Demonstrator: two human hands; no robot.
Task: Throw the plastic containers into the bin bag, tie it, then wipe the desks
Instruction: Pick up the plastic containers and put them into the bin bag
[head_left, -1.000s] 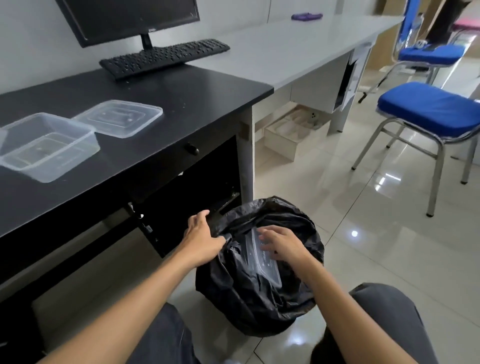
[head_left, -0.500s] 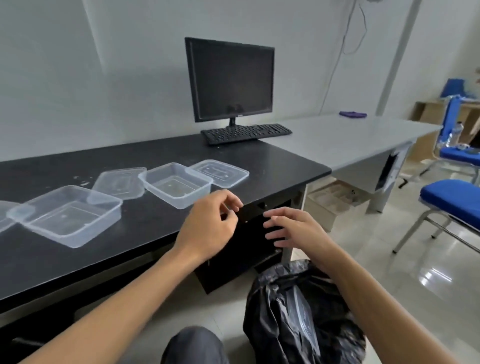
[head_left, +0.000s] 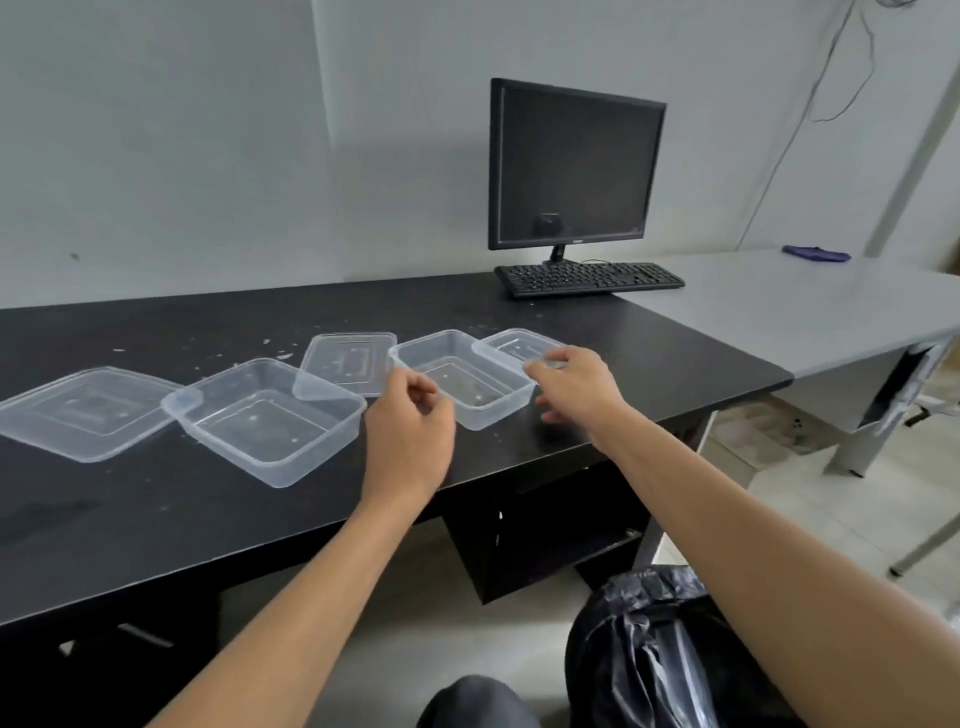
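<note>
The clear rectangular plastic tub (head_left: 457, 382) is sitting on the black desk (head_left: 156, 509) between both hands, its long axis running from 10 to 4 o'clock. The right hand (head_left: 574, 387) is nearer, hovering at the tub's 3 o'clock corner, fingers spread and gripping nothing; whether it is touching the rim, I cannot tell. The left hand (head_left: 410, 431) is hanging at 8 o'clock, loosely curled and empty. The black bin bag (head_left: 649, 654) is lying at 5 o'clock.

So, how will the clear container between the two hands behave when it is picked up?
The clear container looks empty and thin-walled, so it is probably very light. Its walls may flex if squeezed. The smooth plastic could slip from a loose pinch.
</note>
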